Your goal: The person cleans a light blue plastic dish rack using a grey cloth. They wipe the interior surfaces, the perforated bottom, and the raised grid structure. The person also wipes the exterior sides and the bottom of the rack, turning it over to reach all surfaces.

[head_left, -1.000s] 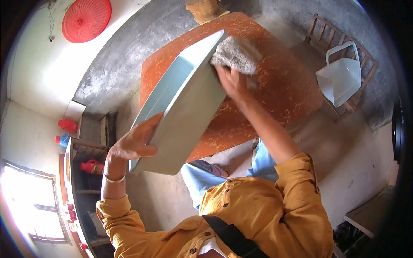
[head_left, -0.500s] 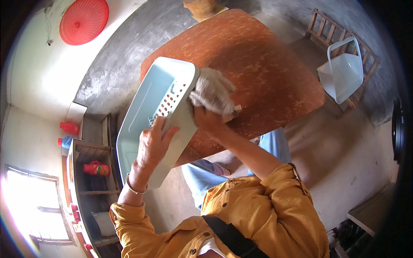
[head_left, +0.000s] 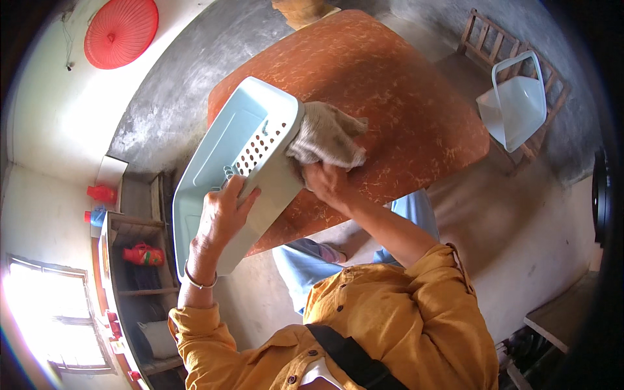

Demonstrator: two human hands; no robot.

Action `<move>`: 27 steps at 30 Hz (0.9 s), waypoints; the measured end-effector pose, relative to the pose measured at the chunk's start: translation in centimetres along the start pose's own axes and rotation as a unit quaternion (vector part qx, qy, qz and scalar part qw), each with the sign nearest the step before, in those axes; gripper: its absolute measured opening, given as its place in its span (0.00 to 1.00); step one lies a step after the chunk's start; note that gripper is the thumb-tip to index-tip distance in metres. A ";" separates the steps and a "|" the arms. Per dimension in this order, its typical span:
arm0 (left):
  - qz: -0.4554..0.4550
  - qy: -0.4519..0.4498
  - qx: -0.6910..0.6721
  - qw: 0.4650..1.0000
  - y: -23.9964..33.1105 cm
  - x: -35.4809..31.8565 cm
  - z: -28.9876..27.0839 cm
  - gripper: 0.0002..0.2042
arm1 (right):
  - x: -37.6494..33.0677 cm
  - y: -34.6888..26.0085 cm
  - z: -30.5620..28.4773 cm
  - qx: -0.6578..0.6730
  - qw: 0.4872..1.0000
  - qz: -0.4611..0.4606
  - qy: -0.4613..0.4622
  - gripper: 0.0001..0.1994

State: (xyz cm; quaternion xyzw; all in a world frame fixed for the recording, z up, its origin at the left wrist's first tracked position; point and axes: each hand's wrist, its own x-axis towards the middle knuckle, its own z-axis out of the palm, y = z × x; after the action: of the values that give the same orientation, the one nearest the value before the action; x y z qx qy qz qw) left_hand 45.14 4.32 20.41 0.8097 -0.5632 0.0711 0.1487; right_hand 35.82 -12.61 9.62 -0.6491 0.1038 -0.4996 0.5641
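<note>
Over the surface, the bin has turned, presumably offering my cloth another side: left grip clasps its wall, right grip clutches fabric.

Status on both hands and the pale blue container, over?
Left grip clasping container. Right grip holds cloth against its outer wall. Container tilted; reddish-brown table behind it in view. Cloth hides part of that wall.
</note>
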 end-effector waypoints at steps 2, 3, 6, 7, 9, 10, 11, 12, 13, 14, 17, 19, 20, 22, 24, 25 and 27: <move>0.023 -0.009 -0.020 1.000 -0.3 -0.3 -0.5 0.10 | 0.9 -1.2 -1.9 0.010 0.997 0.060 -0.041 0.14; 0.046 -0.008 -0.009 0.999 -1.2 -0.6 -0.9 0.10 | 1.9 -1.8 -3.0 0.063 0.985 0.132 -0.091 0.13; 0.053 -0.015 -0.009 0.998 -1.3 -0.4 -1.3 0.10 | 1.4 -4.0 -2.8 0.119 0.967 0.195 -0.112 0.11; 0.060 -0.001 -0.023 0.998 -0.6 0.1 -0.8 0.10 | 0.4 -3.4 -1.9 0.074 0.988 0.111 -0.077 0.11; 0.098 -0.001 -0.005 0.995 1.8 1.0 -0.5 0.13 | -2.1 -3.2 0.2 0.030 0.996 -0.082 -0.007 0.10; 0.106 -0.009 0.010 0.994 3.2 1.2 -0.5 0.14 | -3.2 -3.9 0.6 0.068 0.997 0.014 -0.033 0.11; 0.066 -0.058 -0.023 0.996 4.4 1.3 -0.9 0.14 | -4.2 -4.6 1.0 0.104 0.987 0.111 -0.050 0.13; 0.068 -0.072 -0.011 0.995 5.2 1.1 -1.1 0.14 | -4.8 -4.4 0.8 0.069 0.996 0.039 -0.047 0.14; 0.063 -0.087 -0.030 0.994 5.3 0.6 -1.1 0.14 | -5.5 -4.2 0.7 0.033 0.998 -0.031 -0.038 0.15; 0.059 -0.103 -0.047 0.992 5.3 0.1 -1.0 0.14 | -6.0 -4.1 0.9 0.092 0.995 -0.011 -0.036 0.16; 0.123 -0.072 -0.096 0.985 3.7 -1.0 -0.3 0.14 | -6.0 -3.6 0.8 0.131 0.990 -0.010 -0.046 0.16; 0.156 -0.041 -0.119 0.980 3.0 -1.3 0.0 0.14 | -3.4 -5.7 -0.9 0.113 0.980 0.097 -0.129 0.16; 0.184 -0.046 -0.112 0.975 3.1 -1.4 -0.2 0.14 | -1.8 -6.2 -1.7 0.105 0.969 0.147 -0.168 0.16; 0.241 -0.059 -0.096 0.964 3.5 -1.9 -0.7 0.13 | 1.1 -5.4 -2.6 0.089 0.965 0.170 -0.179 0.16; 0.258 -0.086 -0.147 0.951 3.4 -2.0 -0.1 0.11 | 4.1 -3.9 -2.8 0.079 0.968 0.175 -0.160 0.17; 0.262 -0.066 -0.144 0.952 3.6 -1.8 -0.3 0.11 | 5.4 -3.3 -2.7 0.076 0.972 0.169 -0.143 0.17; 0.259 -0.037 -0.132 0.956 3.9 -1.1 -0.3 0.11 | 7.0 -2.4 -2.6 0.064 0.979 0.157 -0.110 0.17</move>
State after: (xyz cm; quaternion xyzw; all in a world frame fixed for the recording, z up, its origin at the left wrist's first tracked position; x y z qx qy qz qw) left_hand 41.13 4.18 21.01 0.6113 -0.7631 0.0025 0.2097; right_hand 36.15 -18.34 14.98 -0.6387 0.1095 -0.3356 0.6836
